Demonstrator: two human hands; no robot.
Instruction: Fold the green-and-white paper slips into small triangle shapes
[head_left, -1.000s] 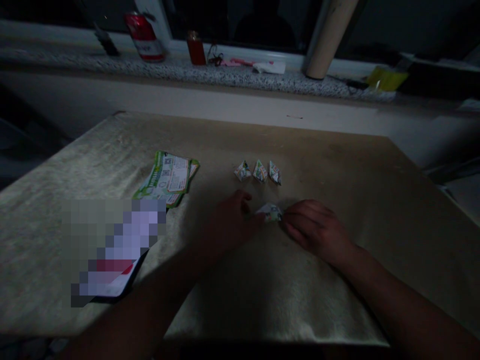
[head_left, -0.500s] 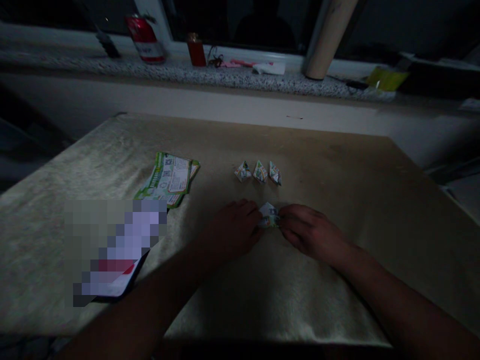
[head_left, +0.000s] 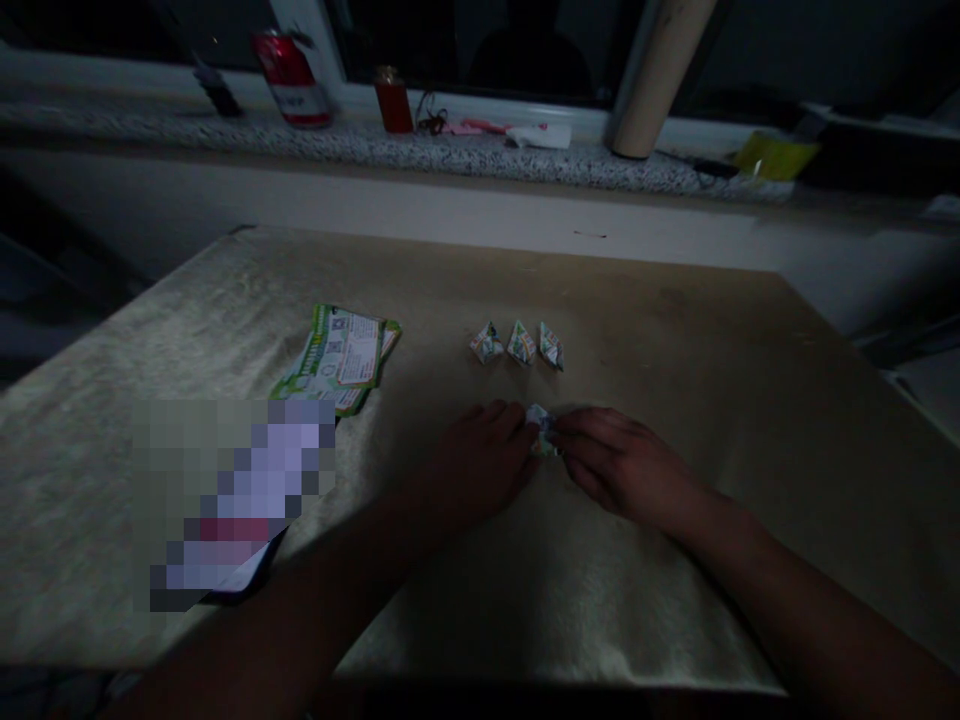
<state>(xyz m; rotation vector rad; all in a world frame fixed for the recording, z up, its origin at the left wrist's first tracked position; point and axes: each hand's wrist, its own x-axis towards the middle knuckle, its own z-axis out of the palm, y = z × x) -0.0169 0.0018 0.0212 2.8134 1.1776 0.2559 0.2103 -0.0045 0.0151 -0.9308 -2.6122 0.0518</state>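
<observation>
A small folded piece of printed paper (head_left: pixel 541 440) is held low over the table between my two hands. My left hand (head_left: pixel 491 452) has its bent fingers closed on the paper's left side. On the other side my right hand (head_left: pixel 619 455) pinches the paper's right edge. Fingers cover much of the paper, so its exact fold is hard to see. Just beyond stand three small folded paper shapes in a row: a left one (head_left: pixel 487 344), a middle one (head_left: pixel 521 344) and a right one (head_left: pixel 551 346).
Green-edged printed sheets (head_left: pixel 341 350) lie on the cloth-covered table (head_left: pixel 420 280), left of my hands. Near them is a blurred-out phone-like object (head_left: pixel 255 500). On the granite sill (head_left: pixel 465 155) stand a red can (head_left: pixel 291 80), a red bottle (head_left: pixel 393 102) and a cardboard tube (head_left: pixel 660 80).
Both hands have drawn slightly closer together around the folded paper, with the left hand shifting right. Less of the paper shows now. The three folded shapes have stayed in place.
</observation>
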